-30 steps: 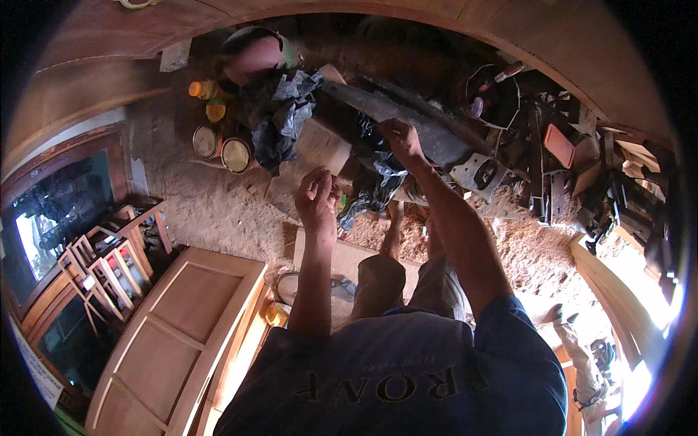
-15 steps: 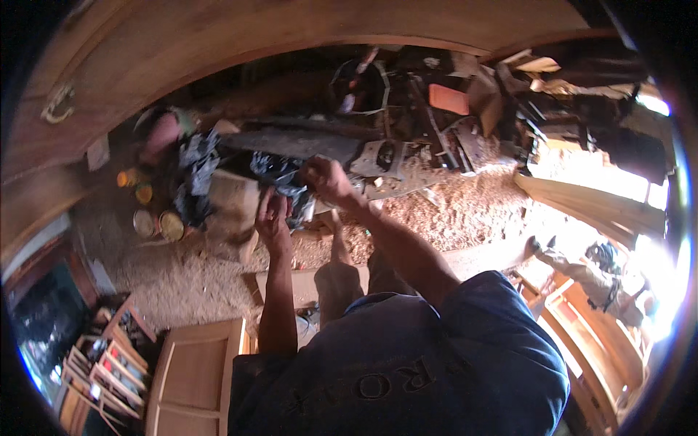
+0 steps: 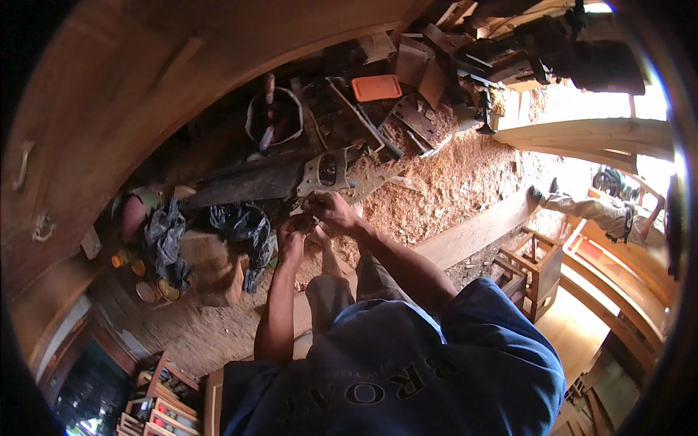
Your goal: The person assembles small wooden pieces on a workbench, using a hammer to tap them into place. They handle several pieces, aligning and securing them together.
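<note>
My left hand (image 3: 292,245) and my right hand (image 3: 331,211) are close together, fingers closed in pinches. Something small seems to be between them, too blurred to name. Just left of the hands, a crumpled black plastic bag (image 3: 246,227) lies against a wooden block (image 3: 211,261). A handsaw (image 3: 251,185) rests beyond them, its pale handle (image 3: 323,172) a little past my right hand. My bare foot shows below the hands, among wood shavings.
Another black bag (image 3: 167,243) lies further left, near round tins (image 3: 145,291). A hoop-rimmed container (image 3: 275,120) and an orange rectangular lid (image 3: 376,88) sit at the back. A long plank (image 3: 476,229) crosses the shavings, with a small wooden frame (image 3: 534,269) and another person's leg (image 3: 589,209) at right.
Both hands have come away from the black plastic bag, which now lies to their left. My hands have drawn closer together, and the whole view has shifted.
</note>
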`<control>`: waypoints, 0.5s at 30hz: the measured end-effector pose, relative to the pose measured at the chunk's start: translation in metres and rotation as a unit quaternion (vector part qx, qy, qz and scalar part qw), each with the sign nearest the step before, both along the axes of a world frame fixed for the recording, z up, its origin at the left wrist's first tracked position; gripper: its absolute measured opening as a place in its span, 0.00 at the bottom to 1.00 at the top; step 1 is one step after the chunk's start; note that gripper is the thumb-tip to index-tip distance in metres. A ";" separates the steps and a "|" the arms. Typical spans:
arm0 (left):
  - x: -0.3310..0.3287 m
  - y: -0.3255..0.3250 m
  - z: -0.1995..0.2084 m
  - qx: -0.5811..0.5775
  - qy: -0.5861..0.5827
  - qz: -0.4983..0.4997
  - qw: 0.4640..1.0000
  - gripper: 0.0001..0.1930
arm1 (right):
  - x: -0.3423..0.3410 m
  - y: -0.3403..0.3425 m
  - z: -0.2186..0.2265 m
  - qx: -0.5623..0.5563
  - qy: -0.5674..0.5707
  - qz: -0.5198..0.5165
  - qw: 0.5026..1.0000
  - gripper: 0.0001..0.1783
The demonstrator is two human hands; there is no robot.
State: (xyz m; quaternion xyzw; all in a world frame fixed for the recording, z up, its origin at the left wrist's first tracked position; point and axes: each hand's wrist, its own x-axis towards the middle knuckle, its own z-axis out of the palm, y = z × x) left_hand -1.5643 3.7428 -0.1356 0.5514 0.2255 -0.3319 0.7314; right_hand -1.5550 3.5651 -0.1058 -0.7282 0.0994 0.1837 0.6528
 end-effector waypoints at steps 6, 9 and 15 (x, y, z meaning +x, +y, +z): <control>-0.010 -0.024 0.006 0.055 -0.046 -0.155 0.985 0.14 | 0.009 -0.114 -0.023 -0.178 -0.156 -0.149 0.960 0.13; -0.045 -0.010 -0.014 0.153 -0.037 -0.175 0.972 0.18 | 0.025 -0.181 -0.055 -0.287 -0.153 -0.251 0.912 0.09; -0.147 0.054 -0.045 0.262 0.069 -0.210 0.939 0.13 | 0.057 -0.250 -0.139 -0.330 0.035 0.037 0.943 0.13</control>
